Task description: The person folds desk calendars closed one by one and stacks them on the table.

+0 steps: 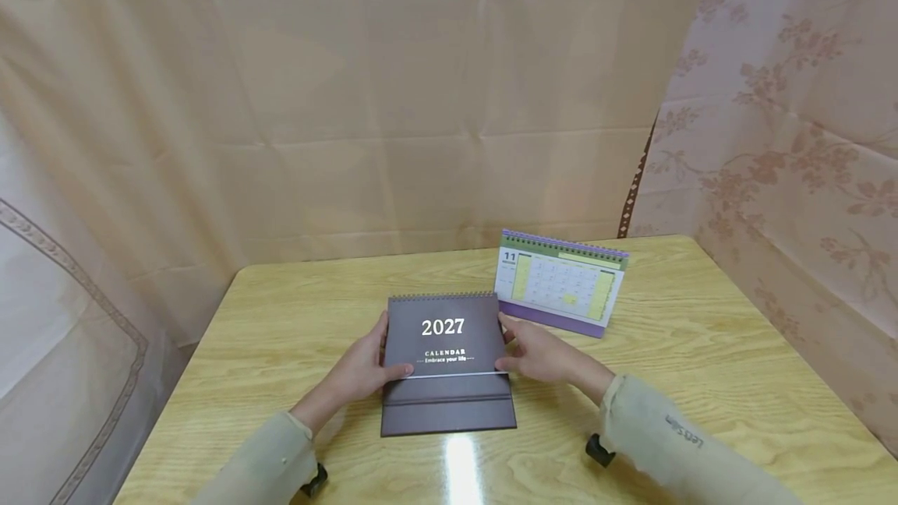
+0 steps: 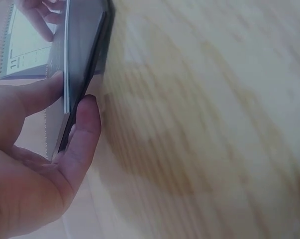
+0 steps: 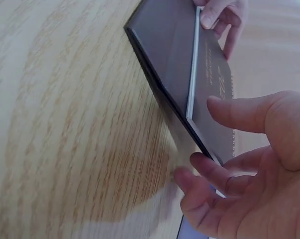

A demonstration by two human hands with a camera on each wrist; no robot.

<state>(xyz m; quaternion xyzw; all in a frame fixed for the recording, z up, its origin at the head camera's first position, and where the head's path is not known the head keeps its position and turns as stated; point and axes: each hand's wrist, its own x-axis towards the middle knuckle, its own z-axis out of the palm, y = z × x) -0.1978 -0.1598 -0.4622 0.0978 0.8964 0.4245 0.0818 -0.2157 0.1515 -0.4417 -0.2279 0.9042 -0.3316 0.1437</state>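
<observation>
A dark brown desk calendar (image 1: 445,369) with "2027" in pale lettering sits in the middle of the table, its spiral binding along the top. My left hand (image 1: 359,366) holds its left side, with the thumb on the cover and the fingers behind the edge. On the opposite side my right hand (image 1: 542,352) grips it the same way. From the right wrist view, the white page edges (image 3: 193,74) show under the cover, and the fingertips (image 3: 202,162) lie right at the board's edge. The calendar's back is hidden.
Behind and to the right stands a second desk calendar (image 1: 561,279), open to a page marked 11, with a purple base, close to my right hand. The wooden table (image 1: 281,318) ends at a beige curtain (image 1: 393,100) at the back. A flowered cloth (image 1: 807,146) hangs on the right.
</observation>
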